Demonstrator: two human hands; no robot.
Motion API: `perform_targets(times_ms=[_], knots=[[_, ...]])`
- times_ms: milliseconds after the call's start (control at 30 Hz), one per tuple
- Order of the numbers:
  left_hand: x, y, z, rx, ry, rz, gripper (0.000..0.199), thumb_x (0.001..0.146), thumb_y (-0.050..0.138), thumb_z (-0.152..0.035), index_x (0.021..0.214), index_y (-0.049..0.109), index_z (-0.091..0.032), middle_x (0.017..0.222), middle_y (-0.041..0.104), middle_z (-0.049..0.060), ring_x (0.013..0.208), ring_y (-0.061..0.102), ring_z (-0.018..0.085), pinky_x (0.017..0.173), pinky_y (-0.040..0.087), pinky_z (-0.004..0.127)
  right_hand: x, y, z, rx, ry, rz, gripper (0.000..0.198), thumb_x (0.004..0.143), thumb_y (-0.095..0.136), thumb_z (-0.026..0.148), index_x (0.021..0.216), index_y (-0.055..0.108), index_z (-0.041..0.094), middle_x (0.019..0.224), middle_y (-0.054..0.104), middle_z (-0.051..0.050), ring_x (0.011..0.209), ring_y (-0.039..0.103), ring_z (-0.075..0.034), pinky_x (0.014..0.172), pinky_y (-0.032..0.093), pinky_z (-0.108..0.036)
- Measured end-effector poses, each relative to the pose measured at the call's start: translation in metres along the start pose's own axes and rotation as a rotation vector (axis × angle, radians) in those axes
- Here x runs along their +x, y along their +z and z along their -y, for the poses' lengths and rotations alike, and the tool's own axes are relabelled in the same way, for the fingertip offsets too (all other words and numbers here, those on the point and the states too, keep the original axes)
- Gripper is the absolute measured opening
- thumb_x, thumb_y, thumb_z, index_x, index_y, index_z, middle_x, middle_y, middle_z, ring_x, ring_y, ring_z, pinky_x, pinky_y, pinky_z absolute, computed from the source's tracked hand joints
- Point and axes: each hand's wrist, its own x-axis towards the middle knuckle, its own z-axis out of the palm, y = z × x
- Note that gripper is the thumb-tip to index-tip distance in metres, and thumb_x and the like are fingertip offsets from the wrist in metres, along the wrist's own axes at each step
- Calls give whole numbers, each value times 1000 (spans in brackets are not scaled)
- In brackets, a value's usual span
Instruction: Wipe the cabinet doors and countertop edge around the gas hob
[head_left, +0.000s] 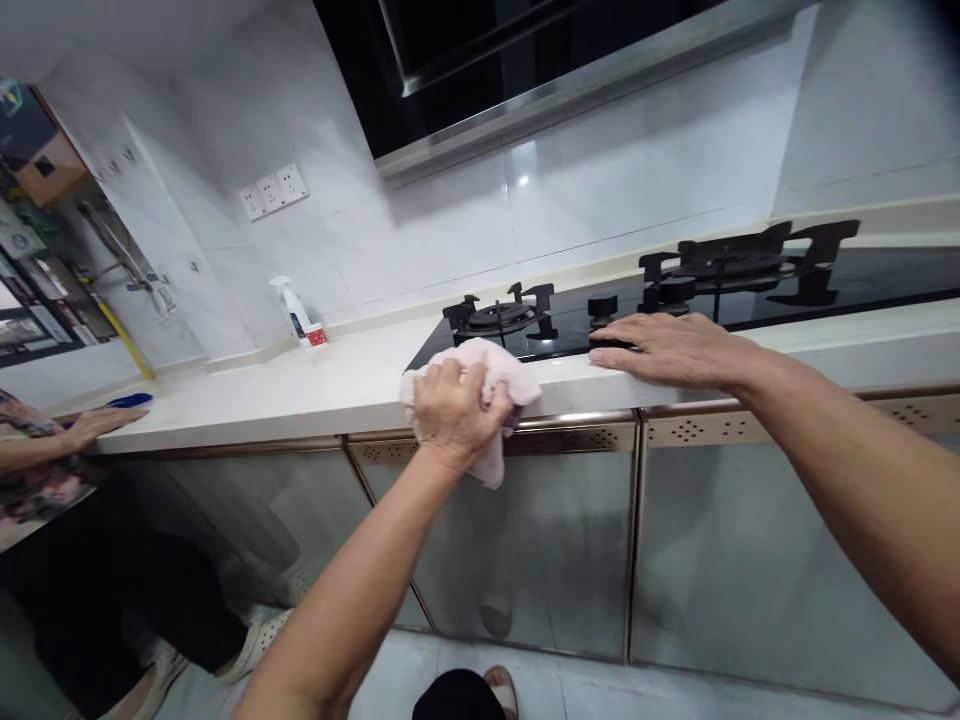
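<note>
My left hand [457, 410] is closed on a pale pink cloth [489, 362], pressed to the front edge of the white countertop [360, 370]. Part of the cloth hangs over the edge in front of a cabinet. To the right, my right hand [664, 350] lies flat with fingers stretched out, resting at the front edge of the black gas stove [577, 312]. It holds nothing that I can see. Just behind the cloth stands the left burner [499, 318]. A stove knob [602, 307] sits close to my right fingertips.
Another person's hand [101, 424] rests on the counter at far left, beside a blue item [130, 400]. A white spray bottle [291, 308] and a small red-and-white container [315, 334] stand near the wall. Overhead hangs a black range hood [525, 60]. Glass-fronted cabinets [540, 540] are below.
</note>
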Motion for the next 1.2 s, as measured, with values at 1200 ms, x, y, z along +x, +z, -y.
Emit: perform_targets(times_ms=[1200], knots=[[-45, -16, 160, 81, 40, 134, 37, 87, 47, -42, 110, 67, -22, 97, 63, 12, 93, 53, 28, 85, 36, 41, -4, 2, -6, 50, -57, -29, 70, 85, 24, 76, 139, 51, 40, 149, 46, 4, 139, 39, -36, 110, 34, -62]])
